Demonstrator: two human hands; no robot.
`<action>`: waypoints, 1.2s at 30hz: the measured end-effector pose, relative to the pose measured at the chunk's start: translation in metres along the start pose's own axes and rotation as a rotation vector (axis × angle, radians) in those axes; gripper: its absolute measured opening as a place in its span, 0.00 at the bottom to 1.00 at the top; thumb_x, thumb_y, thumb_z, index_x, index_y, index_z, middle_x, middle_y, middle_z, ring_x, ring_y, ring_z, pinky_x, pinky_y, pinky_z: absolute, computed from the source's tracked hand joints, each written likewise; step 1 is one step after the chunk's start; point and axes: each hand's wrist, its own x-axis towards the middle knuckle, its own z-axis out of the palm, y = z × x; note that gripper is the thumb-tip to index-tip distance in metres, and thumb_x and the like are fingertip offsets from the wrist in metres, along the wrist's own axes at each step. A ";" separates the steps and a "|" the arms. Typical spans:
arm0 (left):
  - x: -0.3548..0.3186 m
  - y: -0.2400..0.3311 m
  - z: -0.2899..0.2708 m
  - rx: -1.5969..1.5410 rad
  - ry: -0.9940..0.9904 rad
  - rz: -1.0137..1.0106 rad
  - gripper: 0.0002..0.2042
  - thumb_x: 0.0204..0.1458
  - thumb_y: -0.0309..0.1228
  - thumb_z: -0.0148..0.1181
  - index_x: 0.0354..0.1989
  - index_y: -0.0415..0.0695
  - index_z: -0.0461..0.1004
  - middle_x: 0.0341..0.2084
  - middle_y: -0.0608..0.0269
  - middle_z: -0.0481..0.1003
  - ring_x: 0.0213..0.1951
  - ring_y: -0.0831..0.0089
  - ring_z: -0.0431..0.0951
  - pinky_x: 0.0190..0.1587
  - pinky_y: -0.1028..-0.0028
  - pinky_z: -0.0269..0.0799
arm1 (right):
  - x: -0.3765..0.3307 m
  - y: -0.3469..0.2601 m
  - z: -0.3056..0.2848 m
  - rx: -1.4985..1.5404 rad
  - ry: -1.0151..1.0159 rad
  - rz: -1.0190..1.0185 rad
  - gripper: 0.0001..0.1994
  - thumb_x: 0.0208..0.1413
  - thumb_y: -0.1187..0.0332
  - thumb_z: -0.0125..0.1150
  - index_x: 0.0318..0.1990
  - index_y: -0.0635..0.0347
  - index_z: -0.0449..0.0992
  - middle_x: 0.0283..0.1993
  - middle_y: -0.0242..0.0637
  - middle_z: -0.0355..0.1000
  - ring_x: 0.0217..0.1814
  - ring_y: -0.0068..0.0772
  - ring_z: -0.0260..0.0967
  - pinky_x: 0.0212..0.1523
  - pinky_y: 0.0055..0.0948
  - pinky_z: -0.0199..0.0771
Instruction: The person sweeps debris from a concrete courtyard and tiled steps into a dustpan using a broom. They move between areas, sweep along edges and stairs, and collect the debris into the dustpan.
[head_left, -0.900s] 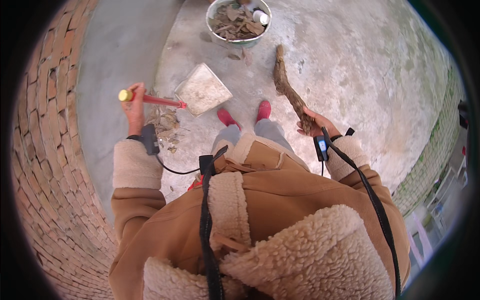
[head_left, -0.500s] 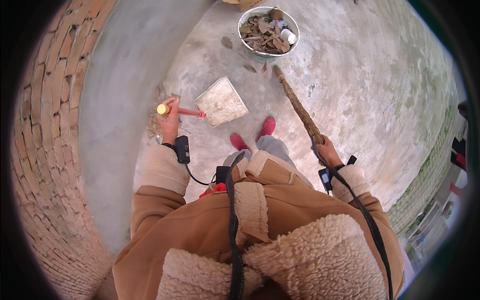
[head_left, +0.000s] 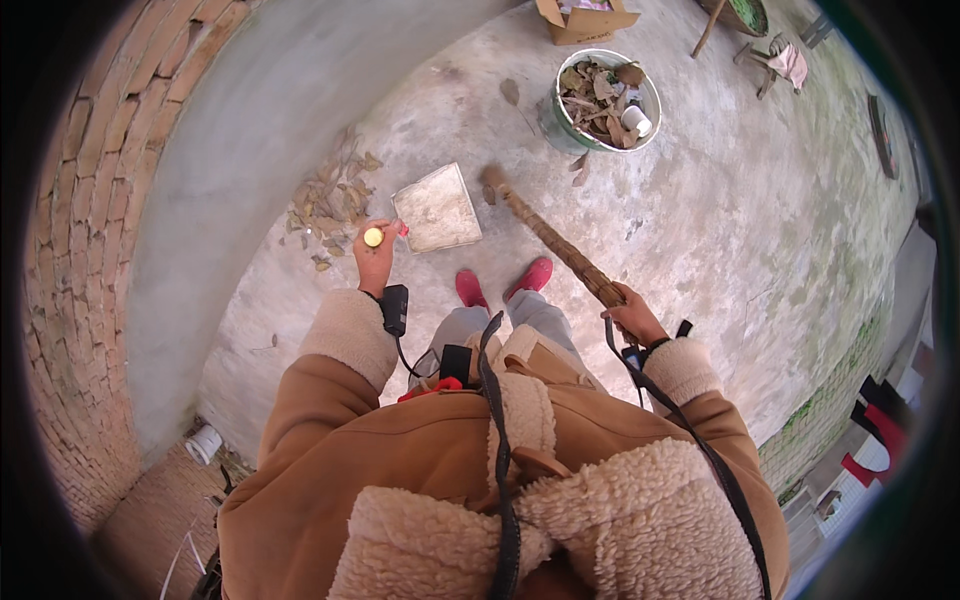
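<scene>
Left hand [head_left: 377, 262] is clenched on the dustpan [head_left: 437, 208] handle, pan flat on concrete beside dry leaves [head_left: 330, 205]. Right hand [head_left: 630, 318] grips the broom [head_left: 550, 238] stick. Beyond, a green bucket [head_left: 553, 118] holds litter; a brown cardboard box [head_left: 583, 22] sits open behind it.

Daylight is even and diffuse, with no single source evident; shadows are soft and short, the faintest lying under the bucket [head_left: 603, 98] near the far edge of the concrete floor [head_left: 700, 230]. The pale floor reads bright but not blown out; no glare noted. A black vignette rings the picture. Fisheye distortion is strong: the brick wall [head_left: 75, 280] bows along the left rim and detail smears towards the right rim. Centre focus is sharp on the dustpan [head_left: 437, 208] and fleece coat [head_left: 520, 480]. No motion blur visible.
</scene>
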 end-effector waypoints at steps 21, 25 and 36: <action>-0.062 -0.064 -0.201 -0.103 0.025 -0.110 0.06 0.44 0.27 0.59 0.27 0.38 0.71 0.22 0.69 0.73 0.28 0.83 0.70 0.33 0.81 0.66 | -0.047 -0.071 0.171 0.158 0.136 -0.019 0.29 0.40 0.74 0.59 0.54 0.56 0.58 0.13 0.27 0.60 0.09 0.18 0.54 0.07 0.19 0.51; -0.092 -0.064 -0.239 -0.208 0.152 -0.179 0.07 0.45 0.32 0.60 0.27 0.41 0.71 0.19 0.75 0.68 0.22 0.86 0.64 0.25 0.83 0.61 | -0.011 -0.084 0.168 0.246 0.178 -0.054 0.23 0.42 0.73 0.59 0.48 0.54 0.62 0.14 0.28 0.60 0.09 0.19 0.55 0.07 0.19 0.53; -0.156 -0.054 -0.361 -0.248 0.718 -0.596 0.12 0.41 0.38 0.64 0.24 0.45 0.70 0.15 0.71 0.66 0.16 0.80 0.66 0.18 0.82 0.64 | 0.098 -0.188 0.193 0.280 0.109 0.057 0.07 0.44 0.70 0.56 0.26 0.57 0.62 0.14 0.30 0.57 0.08 0.25 0.53 0.07 0.24 0.50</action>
